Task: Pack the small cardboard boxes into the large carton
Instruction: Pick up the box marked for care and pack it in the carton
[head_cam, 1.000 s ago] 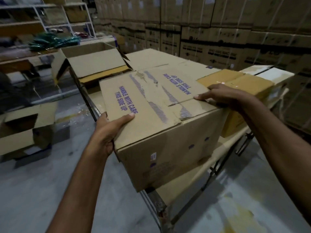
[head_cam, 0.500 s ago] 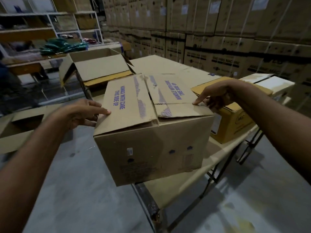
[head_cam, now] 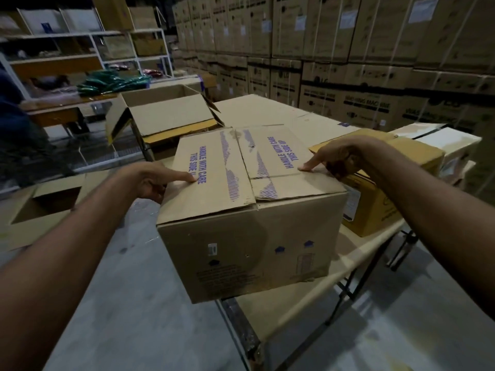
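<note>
The large carton point(head_cam: 249, 236) sits at the near corner of the table point(head_cam: 308, 303), jutting past its edge, with its top flaps folded down and "HANDLE WITH CARE" printed in purple. My left hand point(head_cam: 150, 180) holds its left top edge, one digit lying on the flap and the rest curled against the side. My right hand point(head_cam: 337, 156) holds the right top edge the same way. A small yellow-brown cardboard box point(head_cam: 380, 204) stands right beside the carton, partly behind my right wrist. A white-topped box point(head_cam: 450, 140) lies farther right.
An open empty carton point(head_cam: 166, 113) stands at the table's far left. Flat cardboard with a cut-out hole point(head_cam: 53, 199) lies low on the left. Stacked warehouse cartons point(head_cam: 348, 76) wall the back. Shelving point(head_cam: 80, 49) and a person's dark sleeve point(head_cam: 16, 116) are at the far left.
The carton has turned more square to me. My left hand came off the left edge, then settled on it again. My right hand stayed at the right edge.
</note>
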Available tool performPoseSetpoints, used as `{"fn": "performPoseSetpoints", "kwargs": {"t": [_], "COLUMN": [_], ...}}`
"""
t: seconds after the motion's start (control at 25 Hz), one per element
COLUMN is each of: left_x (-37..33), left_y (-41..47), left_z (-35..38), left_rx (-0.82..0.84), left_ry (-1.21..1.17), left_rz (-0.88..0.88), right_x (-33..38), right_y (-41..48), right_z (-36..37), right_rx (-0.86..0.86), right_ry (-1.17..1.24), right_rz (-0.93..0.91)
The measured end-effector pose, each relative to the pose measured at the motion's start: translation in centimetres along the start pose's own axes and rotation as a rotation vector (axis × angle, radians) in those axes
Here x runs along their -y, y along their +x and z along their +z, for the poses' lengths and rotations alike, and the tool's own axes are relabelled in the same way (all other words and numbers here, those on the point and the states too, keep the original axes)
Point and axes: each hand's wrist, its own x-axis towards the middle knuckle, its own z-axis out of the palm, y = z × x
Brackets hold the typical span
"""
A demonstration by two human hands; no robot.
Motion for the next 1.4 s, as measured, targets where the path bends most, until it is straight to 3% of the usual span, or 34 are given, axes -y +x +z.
{"fn": "performPoseSetpoints", "kwargs": {"t": [0.24, 0.4, 0.64, 1.04, 1.2, 1.4], "left_x": [2.7, 5.5, 9.9, 15.4, 14.6, 8.3], "left_y": [-3.0, -4.7, -1.4, 4.1, 7.4, 16.4], "left_z": [0.2, -1.7, -8.7, -22.9, -26.2, -29.4], "left_rx": [-0.169, -0.248, -0.300, -0.340, -0.347, -0.291], "left_ry": [-0.089, -0.298, -0.401, -0.282, -0.317, -0.315], "left_rz": [0.203, 0.450, 0.651, 0.956, 0.978, 1.002], "right_x": [-1.8, -3.7, 1.3, 9.8, 14.1, 20.8], "right_y": [-2.7, -5.3, -7.3, -4.5, -3.3, -0.1], "right_z": [2.6, 6.7, 14.3, 28.9, 29.9, 27.8], "right_rx": [-0.178, -0.311, -0.564, -0.626, -0.670, -0.791], "right_ry": [-0.029, 0.207, 0.288, 0.423, 0.416, 0.364], "right_rz": [-0.202, -0.447, -0.684, -0.717, -0.776, -0.796]}}
